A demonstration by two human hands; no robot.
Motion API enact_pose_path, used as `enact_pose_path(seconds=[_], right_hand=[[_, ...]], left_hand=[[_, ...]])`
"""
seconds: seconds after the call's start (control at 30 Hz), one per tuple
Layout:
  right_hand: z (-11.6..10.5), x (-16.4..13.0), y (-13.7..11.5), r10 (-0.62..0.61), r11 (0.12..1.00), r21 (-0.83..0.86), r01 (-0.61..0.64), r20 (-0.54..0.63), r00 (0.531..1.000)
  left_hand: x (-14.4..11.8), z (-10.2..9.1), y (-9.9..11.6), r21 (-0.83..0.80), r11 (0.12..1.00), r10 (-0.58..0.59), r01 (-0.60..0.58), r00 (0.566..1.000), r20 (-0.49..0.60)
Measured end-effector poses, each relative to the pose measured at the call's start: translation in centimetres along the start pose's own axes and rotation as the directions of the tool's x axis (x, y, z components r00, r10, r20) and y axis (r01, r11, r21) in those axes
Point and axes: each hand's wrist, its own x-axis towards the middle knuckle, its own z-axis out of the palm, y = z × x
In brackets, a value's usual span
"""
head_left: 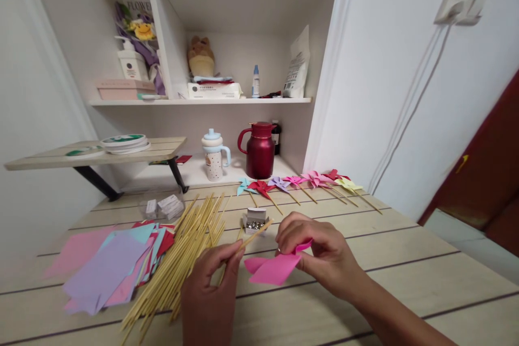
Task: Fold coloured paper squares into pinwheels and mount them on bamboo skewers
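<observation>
My left hand (213,281) pinches a thin wooden stick (258,232) between thumb and fingertips, its tip slanting up to the right. Closed around a bright pink paper pinwheel (276,269) is my right hand (312,248), with the folded blades sticking out to the left. A small shiny spot shows by the right fingertips, perhaps a pin. Stick and pinwheel are apart. Just beyond the hands stands a small open box of silvery pins (256,224). To the left of my left hand lies a heap of wooden sticks (182,259).
Coloured paper sheets (105,265) are piled at the left, near a clear container of small white boxes (166,206). Finished pinwheels (279,184) line the table's back edge. A red jug (260,151) and a spotted cup (214,159) stand behind; a small raised shelf (170,146) overhangs the left.
</observation>
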Motion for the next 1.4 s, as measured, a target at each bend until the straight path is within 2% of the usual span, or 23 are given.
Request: enact_pose_path(seconds=[0.13, 0.23, 0.3, 0.37, 0.5, 0.57, 0.7, 0.8, 0.9, 1.03, 1.13, 1.23, 1.4], right_hand=[[0.0, 0.0, 0.1, 0.007, 1.000, -0.004, -0.007, 0.005, 1.000], [-0.4, -0.1, 0.6, 0.075, 0.997, 0.032, -0.074, -0.018, 0.997], [-0.8, -0.2, 1.2, 0.149, 0.986, 0.092, -0.142, -0.073, 0.986], [-1.2, -0.3, 1.8, 0.232, 0.964, 0.166, -0.207, -0.145, 0.962], [-1.7, -0.4, 2.7, 0.337, 0.921, 0.287, -0.263, -0.250, 0.908], [-1.6, -0.4, 2.8, 0.346, 0.913, 0.314, -0.259, -0.264, 0.900], [-1.5, -0.3, 2.5, 0.350, 0.910, 0.316, -0.267, -0.245, 0.904], [-1.5, -0.3, 2.4, 0.349, 0.912, 0.306, -0.272, -0.235, 0.907], [-1.6, -0.3, 2.5, 0.347, 0.912, 0.310, -0.269, -0.231, 0.909], [-1.6, -0.4, 2.6, 0.338, 0.913, 0.314, -0.262, -0.216, 0.916], [-1.5, -0.4, 2.6, 0.328, 0.917, 0.306, -0.257, -0.209, 0.921], [-1.5, -0.5, 2.6, 0.341, 0.912, 0.312, -0.267, -0.214, 0.915], [-1.4, -0.5, 2.6, 0.363, 0.899, 0.335, -0.283, -0.205, 0.909]], left_hand=[[0.1, 0.1, 0.1, -0.032, 0.996, -0.079, 0.079, 0.997, 0.017], [0.7, 0.5, -0.2, -0.237, 0.944, -0.216, 0.229, 0.973, 0.077], [1.2, 0.9, -0.6, -0.402, 0.868, -0.261, 0.290, 0.957, 0.127], [1.7, 1.3, -1.2, -0.470, 0.825, -0.277, 0.314, 0.950, 0.147], [2.1, 1.3, -1.8, -0.379, 0.905, -0.164, 0.191, 0.981, 0.102], [2.1, 1.1, -1.7, -0.324, 0.938, -0.103, 0.124, 0.991, 0.082], [1.8, 0.6, -0.8, -0.242, 0.967, -0.069, 0.077, 0.997, 0.042], [1.7, 0.3, -0.5, -0.278, 0.932, -0.200, 0.232, 0.970, 0.140], [1.8, 0.1, -0.8, -0.403, 0.822, -0.322, 0.403, 0.912, 0.255], [2.2, 0.2, -1.4, -0.576, 0.684, -0.365, 0.447, 0.894, 0.260], [2.4, 0.4, -1.8, -0.618, 0.629, -0.387, 0.471, 0.879, 0.277], [2.4, 0.6, -2.2, -0.608, 0.631, -0.392, 0.481, 0.875, 0.285], [1.9, 0.4, -1.9, -0.505, 0.743, -0.324, 0.440, 0.896, 0.304]])
